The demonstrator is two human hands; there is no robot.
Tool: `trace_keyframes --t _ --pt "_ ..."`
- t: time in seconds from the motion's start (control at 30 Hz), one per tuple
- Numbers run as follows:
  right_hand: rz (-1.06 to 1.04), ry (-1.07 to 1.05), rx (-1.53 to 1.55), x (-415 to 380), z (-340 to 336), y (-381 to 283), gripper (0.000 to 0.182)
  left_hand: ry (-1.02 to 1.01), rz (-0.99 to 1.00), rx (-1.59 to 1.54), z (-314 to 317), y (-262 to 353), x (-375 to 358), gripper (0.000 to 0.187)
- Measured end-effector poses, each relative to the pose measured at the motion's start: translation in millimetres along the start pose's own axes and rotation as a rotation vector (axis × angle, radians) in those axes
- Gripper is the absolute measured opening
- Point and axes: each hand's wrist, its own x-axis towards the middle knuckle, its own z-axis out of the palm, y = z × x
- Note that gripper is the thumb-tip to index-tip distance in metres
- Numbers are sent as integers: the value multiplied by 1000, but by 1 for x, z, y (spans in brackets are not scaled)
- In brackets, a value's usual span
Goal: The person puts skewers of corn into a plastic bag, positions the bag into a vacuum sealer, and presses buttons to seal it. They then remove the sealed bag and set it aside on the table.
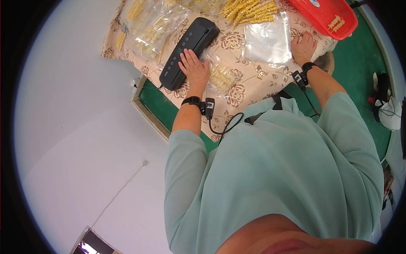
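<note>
My left hand (195, 71) lies flat on the lid of a black vacuum sealer (198, 36), fingers stretched across its button panel. A clear plastic bag (222, 78) with pale yellow, knobbly pieces like corn lies against the sealer's near side, beside my left wrist. My right hand (303, 47) rests on the flowered tablecloth (234, 42) with its fingers apart, holding nothing. Just left of it is a stack of flat clear bags (264, 42). Beyond those bags lies a pile of thin yellow, knobbly strips like corn (249, 9).
Filled clear bags (152, 34) lie left of the sealer. A red plastic basket (306, 12) with a few pale pieces inside stands at the far right. The sealer's power cord (148, 87) runs to a wall plug. Black cables hang from both wrist straps.
</note>
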Motion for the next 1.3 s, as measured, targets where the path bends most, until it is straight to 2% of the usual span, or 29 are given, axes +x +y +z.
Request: trace_keyframes --t 1.3 --pt "-9 30 11 -2 3 1 34 8 -5 -3 -1 1 0 88"
